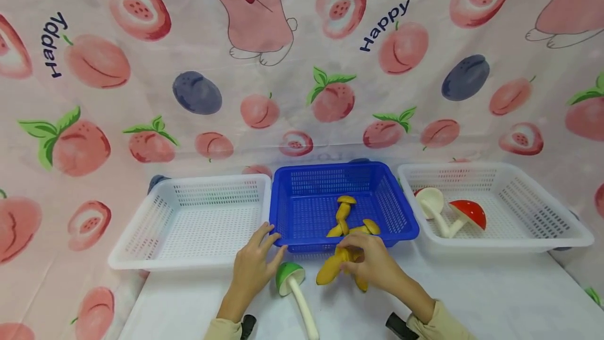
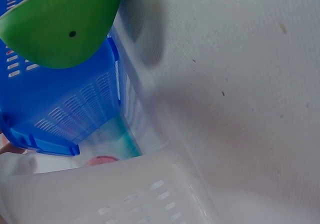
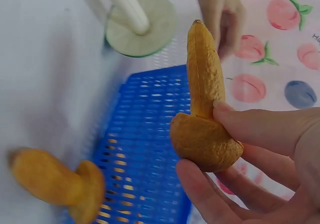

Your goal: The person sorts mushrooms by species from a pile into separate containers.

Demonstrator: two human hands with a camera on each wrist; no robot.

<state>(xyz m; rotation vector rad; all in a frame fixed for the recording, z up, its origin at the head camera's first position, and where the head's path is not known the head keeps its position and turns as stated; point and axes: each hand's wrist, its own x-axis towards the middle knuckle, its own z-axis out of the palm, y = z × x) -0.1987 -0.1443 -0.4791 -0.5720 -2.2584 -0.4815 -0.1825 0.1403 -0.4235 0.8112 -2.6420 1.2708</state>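
Mushroom (image 3: 205, 139), a yellow one, pinched by the right hand (image 1: 377, 261) just in front of the blue basket (image 1: 311, 180) | left hand (image 1: 252, 261), fingers spread, at that basket's near-left corner | green-capped mushroom (image 1: 300, 298) lying on the table (image 1: 174, 303) between the two | second yellow mushroom (image 3: 50, 176) near the pinched one

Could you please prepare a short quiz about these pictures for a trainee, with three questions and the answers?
1. True or false: the green-capped mushroom is inside the blue basket.
2. What does the right grip hold?
3. In the head view, which basket contains the red-capped mushroom? A: left; B: middle; C: right.

Key: 1. False; it is outside, in front of that basket. 2. A yellow mushroom. 3. C, the right white basket.
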